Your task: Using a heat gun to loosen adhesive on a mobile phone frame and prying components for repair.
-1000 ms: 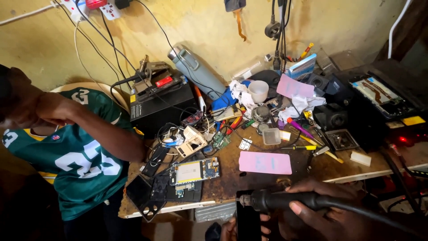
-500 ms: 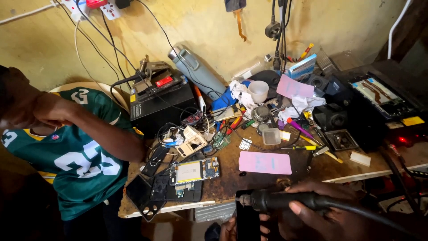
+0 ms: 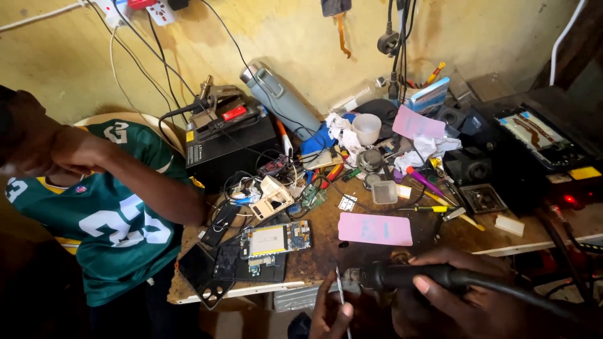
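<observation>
My right hand (image 3: 468,285) is closed around the black handle of a hot-air tool (image 3: 408,275), whose metal nozzle points left over the front edge of the wooden bench (image 3: 326,254). A black hose runs off from the handle to the lower right. My left hand (image 3: 330,314), low at the bottom edge, pinches thin metal tweezers (image 3: 340,294) that stand upright beside the nozzle. Just beyond the nozzle lies a pink phone cover (image 3: 375,228). What the nozzle is aimed at is hidden.
An opened phone with its board showing (image 3: 273,240) and black phone parts (image 3: 213,267) lie at the bench's left front. A person in a green jersey (image 3: 107,213) leans at the left. Black boxes, cables, a white cup (image 3: 367,129) and small tools crowd the back.
My left hand with the tweezers has risen into view below the nozzle. The hot-air tool has stayed about where it was.
</observation>
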